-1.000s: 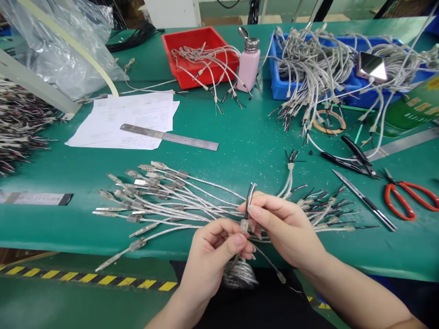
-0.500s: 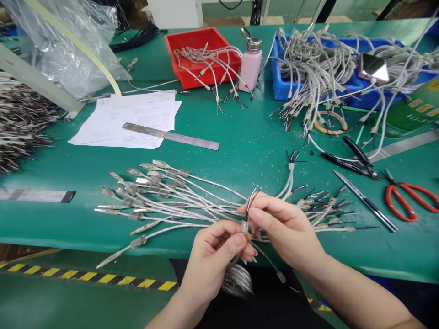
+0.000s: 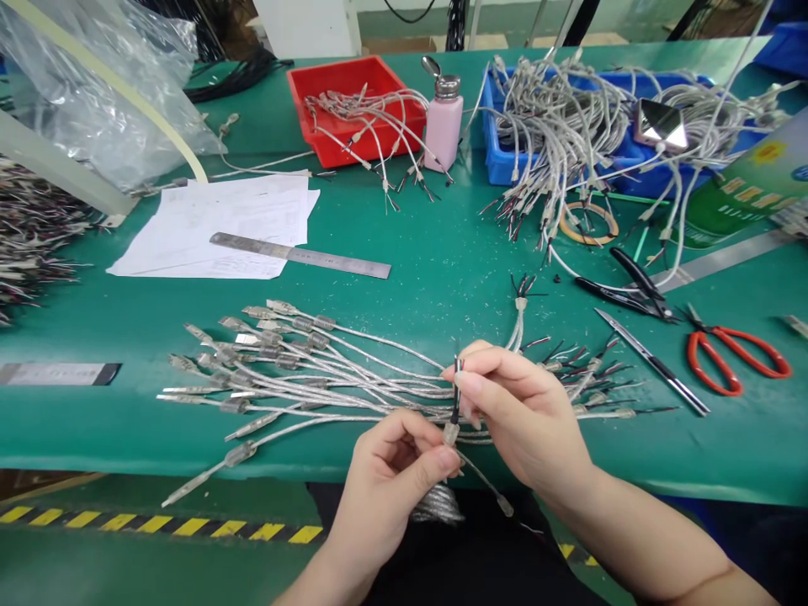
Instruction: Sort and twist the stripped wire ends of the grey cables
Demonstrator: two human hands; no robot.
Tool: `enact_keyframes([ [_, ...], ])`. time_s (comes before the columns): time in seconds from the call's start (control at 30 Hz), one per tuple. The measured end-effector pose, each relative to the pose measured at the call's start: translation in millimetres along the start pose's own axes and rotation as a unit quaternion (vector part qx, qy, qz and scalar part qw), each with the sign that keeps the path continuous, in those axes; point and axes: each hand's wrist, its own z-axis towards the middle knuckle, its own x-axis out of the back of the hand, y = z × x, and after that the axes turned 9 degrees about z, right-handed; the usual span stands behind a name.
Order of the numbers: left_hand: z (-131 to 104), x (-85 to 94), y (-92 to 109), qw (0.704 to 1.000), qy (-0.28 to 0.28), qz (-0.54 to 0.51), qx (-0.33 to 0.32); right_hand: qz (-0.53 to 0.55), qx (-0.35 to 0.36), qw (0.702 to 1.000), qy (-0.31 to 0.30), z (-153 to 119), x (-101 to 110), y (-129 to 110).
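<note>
At the near edge of the table point(image 3: 442, 252), one cable point(image 3: 450, 431) is held upright between both hands. Its clear sleeve is pinched by the thumb and forefinger of the left hand point(image 3: 395, 480), the other fingers being curled in. The dark wire ends above are pinched by the fingertips of the right hand point(image 3: 523, 417). Behind the hands, a fan of cables point(image 3: 303, 370) is laid on the table.

- Green bench point(image 3: 442, 252), with yellow-black hazard tape point(image 3: 157, 526) along the floor below.
- Red tray point(image 3: 347, 105) holding cables.
- Pink pump bottle point(image 3: 442, 126) just beside the tray.
- Blue bin point(image 3: 505, 156) heaped with grey cables.
- Steel ruler point(image 3: 300, 255) lying across white papers point(image 3: 220, 223).
- Red-handled scissors point(image 3: 736, 362), black pliers point(image 3: 631, 286), tweezers point(image 3: 653, 364) at right.
- Tape ring point(image 3: 588, 223).
- Clear plastic bag point(image 3: 94, 93) at far left.
</note>
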Motion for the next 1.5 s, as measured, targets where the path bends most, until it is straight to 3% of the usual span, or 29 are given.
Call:
enact_keyframes([
  [0.43, -0.8, -3.3, 1.5, 1.000, -0.015, -0.011, 0.010, 0.013, 0.033, 0.999, 0.011, -2.2, 0.2, -2.9],
  [0.87, 0.3, -7.1, 3.0, 1.000, 0.014, 0.026, 0.000, 0.013, 0.029, 0.999, 0.032, -5.1, 2.8, -4.2],
  [0.93, 1.0, -7.2, 0.8, 1.000, 0.022, 0.006, -0.008, 0.005, -0.004, 1.000, 0.000, -5.6, 3.0, -6.8],
  [1.03, 3.1, -7.6, -1.3, 0.999, 0.016, -0.037, -0.034, -0.031, -0.088, 0.990, -0.103, -5.6, 2.2, -12.0],
  [1.1, 4.2, -7.2, 1.3, 0.998, 0.006, -0.036, -0.048, -0.082, -0.092, 0.981, -0.152, -5.0, 1.7, -14.2],
  [1.2, 3.9, -3.1, 11.7, 0.993, 0.080, 0.025, -0.085, -0.135, -0.049, 0.975, -0.168, -4.7, 0.8, -14.0],
  [1.3, 3.0, 4.5, 24.4, 0.975, 0.157, 0.077, -0.136, -0.127, -0.078, 0.973, -0.178, -6.6, -0.5, -11.7],
  [1.5, 5.7, 9.9, 37.4, 0.992, 0.001, 0.047, -0.114, -0.169, -0.094, 0.967, -0.167, -11.5, -0.6, -10.0],
])
